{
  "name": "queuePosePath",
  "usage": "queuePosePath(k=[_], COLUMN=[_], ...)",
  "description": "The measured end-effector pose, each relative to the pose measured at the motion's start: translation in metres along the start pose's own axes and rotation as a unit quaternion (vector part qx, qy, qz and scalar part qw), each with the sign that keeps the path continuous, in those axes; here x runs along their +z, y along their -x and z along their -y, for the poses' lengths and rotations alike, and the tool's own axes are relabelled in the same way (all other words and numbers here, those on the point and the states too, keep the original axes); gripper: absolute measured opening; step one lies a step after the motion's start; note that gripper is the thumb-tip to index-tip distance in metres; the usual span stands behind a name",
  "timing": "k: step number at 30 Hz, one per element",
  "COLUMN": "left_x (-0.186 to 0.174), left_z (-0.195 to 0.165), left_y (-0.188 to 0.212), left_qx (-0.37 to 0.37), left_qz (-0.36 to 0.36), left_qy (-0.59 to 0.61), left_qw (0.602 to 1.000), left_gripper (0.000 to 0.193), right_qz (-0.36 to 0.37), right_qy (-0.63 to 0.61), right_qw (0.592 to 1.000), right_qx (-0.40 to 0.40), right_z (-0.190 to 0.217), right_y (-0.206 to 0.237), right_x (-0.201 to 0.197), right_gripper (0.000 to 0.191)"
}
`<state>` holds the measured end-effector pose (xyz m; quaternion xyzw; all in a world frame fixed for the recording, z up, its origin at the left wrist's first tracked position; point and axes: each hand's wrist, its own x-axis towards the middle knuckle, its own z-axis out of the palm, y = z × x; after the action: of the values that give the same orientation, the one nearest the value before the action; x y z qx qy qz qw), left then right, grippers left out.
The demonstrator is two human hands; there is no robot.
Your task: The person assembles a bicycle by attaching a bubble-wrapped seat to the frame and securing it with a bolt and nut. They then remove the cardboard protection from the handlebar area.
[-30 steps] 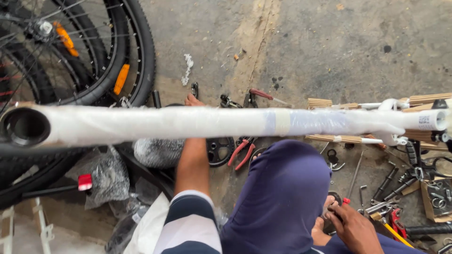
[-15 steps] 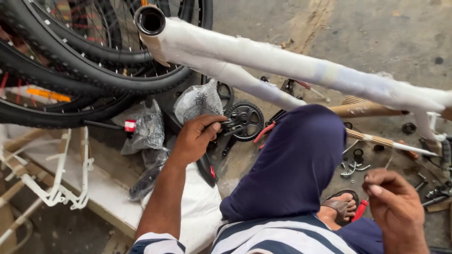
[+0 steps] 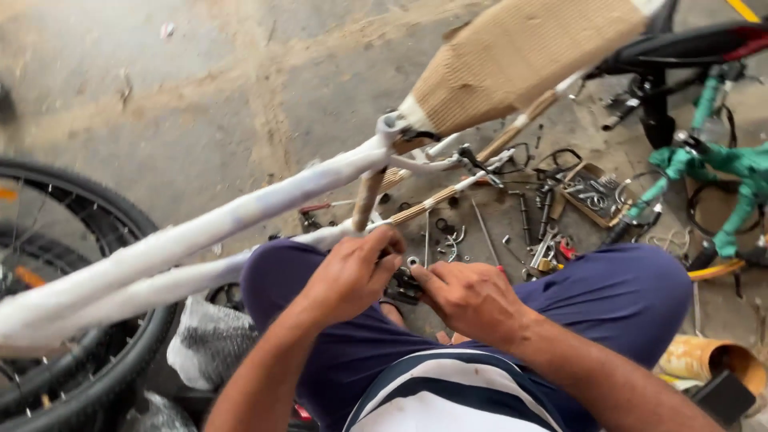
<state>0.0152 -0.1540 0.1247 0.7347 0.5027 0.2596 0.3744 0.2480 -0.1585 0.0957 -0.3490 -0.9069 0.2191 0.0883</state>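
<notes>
Both hands have come together since the earlier frame, when the left reached toward a sprocket and the right hung open over the knee; the view has also swung right. Bare concrete floor fills the upper left — the widest open room in the scene. Across it runs a white-wrapped bicycle frame, slanting from the lower left edge up to a cardboard-sleeved end near the top. A black tyre crowds the lower left corner, and a green bicycle frame closes off the right edge. The person's knees, in dark blue trousers, take up the lower centre. Between the knees and the green frame lies a scatter of wrenches and loose tools, leaving little free floor there. A crumpled plastic bag sits by the left knee. The left hand and right hand meet just above the lap, fingers curled narrowly around a small dark metal part — held between them, right below the white frame's lower tube.
</notes>
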Motion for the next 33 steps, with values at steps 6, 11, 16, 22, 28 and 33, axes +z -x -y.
queuePosePath(k=[6, 11, 16, 22, 28, 33], left_x=[-0.001, -0.035, -0.026, -0.032, -0.030, -0.040], left_z=[0.046, 0.095, 0.115, 0.126, 0.140, 0.147], left_y=[-0.071, -0.105, -0.110, -0.123, -0.133, -0.141], left_qx=[-0.080, -0.094, -0.167, -0.178, -0.210, -0.222], left_qz=[-0.178, -0.155, -0.065, -0.084, -0.063, -0.057], left_qy=[-0.185, -0.380, -0.360, -0.366, -0.374, -0.385], left_qw=[0.963, 0.907, 0.916, 0.910, 0.901, 0.894], left_gripper=[0.058, 0.054, 0.051, 0.045, 0.042, 0.045], right_qz=[0.060, 0.039, -0.030, -0.078, -0.062, -0.070], right_qy=[-0.198, -0.329, -0.384, -0.529, -0.521, -0.528], right_qw=[0.957, 0.887, 0.895, 0.825, 0.833, 0.828], right_qx=[0.204, 0.321, 0.225, 0.181, 0.176, 0.177], right_z=[-0.127, -0.258, -0.333, -0.345, -0.326, -0.324], right_y=[0.001, -0.050, -0.150, -0.235, -0.265, -0.275], right_x=[0.037, 0.017, 0.011, -0.003, 0.007, 0.009], right_gripper=[0.043, 0.035, 0.039, 0.042, 0.043, 0.044])
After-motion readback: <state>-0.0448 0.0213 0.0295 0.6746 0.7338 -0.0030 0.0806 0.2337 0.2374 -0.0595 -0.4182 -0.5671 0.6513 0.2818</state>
